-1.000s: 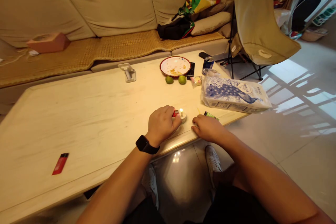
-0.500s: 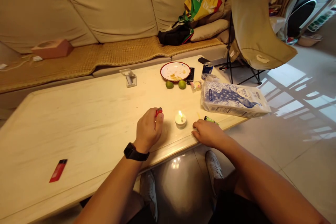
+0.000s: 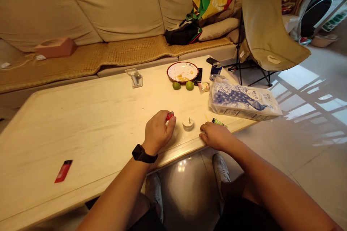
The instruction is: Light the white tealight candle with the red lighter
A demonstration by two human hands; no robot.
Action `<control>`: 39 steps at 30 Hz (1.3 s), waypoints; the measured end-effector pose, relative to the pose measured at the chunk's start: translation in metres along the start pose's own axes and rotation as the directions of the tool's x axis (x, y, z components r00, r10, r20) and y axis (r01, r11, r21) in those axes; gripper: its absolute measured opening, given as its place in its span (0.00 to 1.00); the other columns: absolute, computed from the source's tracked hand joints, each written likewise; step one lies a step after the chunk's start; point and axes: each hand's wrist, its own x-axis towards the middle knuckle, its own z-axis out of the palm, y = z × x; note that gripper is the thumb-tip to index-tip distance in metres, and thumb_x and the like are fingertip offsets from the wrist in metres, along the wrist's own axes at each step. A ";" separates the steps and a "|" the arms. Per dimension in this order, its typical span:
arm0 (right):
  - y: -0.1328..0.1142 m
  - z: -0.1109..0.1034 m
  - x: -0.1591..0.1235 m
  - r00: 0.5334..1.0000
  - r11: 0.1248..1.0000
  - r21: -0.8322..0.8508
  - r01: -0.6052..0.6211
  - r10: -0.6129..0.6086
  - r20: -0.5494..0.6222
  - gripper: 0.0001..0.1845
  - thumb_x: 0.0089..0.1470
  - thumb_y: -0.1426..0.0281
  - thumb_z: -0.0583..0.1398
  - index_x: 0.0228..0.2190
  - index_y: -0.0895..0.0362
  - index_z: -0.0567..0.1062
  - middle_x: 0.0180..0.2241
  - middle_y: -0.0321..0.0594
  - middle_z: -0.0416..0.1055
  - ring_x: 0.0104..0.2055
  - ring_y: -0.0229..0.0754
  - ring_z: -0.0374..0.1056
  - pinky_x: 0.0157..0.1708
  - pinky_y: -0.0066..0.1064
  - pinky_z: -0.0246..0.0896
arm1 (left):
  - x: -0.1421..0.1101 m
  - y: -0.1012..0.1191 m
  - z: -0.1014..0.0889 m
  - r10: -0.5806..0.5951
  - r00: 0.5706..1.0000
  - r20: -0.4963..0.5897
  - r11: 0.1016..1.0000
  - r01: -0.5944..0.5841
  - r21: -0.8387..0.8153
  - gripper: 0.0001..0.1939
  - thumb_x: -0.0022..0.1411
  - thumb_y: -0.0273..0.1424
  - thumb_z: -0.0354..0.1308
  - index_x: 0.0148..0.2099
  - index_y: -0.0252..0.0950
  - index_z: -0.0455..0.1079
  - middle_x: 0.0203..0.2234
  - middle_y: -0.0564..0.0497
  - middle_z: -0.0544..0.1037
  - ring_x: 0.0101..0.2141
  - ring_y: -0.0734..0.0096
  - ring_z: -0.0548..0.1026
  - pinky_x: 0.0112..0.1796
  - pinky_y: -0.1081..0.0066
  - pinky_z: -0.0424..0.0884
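My left hand (image 3: 159,131), with a black watch on the wrist, is closed around a red lighter (image 3: 170,116); only its top end shows. Just right of it stands a small white tealight candle (image 3: 188,125) with no flame visible on its wick. My right hand (image 3: 216,135) rests near the table's front edge, fingers loosely bent and thumb apart, with nothing visible in it. Beyond its knuckles lies a green lighter (image 3: 219,122), beside a thin yellow strip (image 3: 206,117). Another red lighter (image 3: 63,171) lies at the table's left.
On the pale table (image 3: 103,115) are a tissue pack (image 3: 244,101), two limes (image 3: 189,85), a red-rimmed plate (image 3: 171,75), a blue can (image 3: 216,69) and a white stand (image 3: 134,78). Behind are a sofa (image 3: 116,11) and a folding chair (image 3: 264,32).
The candle's flame has gone out. My left hand has moved slightly right, toward the candle, with the red lighter. My right hand stays about where it was; the view has shifted a little.
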 end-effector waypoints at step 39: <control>-0.002 -0.002 0.000 1.000 1.000 -0.005 -0.004 0.004 0.022 0.17 0.64 0.60 0.52 0.43 0.56 0.75 0.45 0.48 0.74 0.47 0.49 0.71 0.44 0.34 0.60 | 0.009 0.030 0.017 0.151 0.981 0.118 0.973 -0.169 0.157 0.10 0.65 0.36 0.51 0.32 0.38 0.66 0.27 0.47 0.74 0.31 0.62 0.71 0.32 0.64 0.63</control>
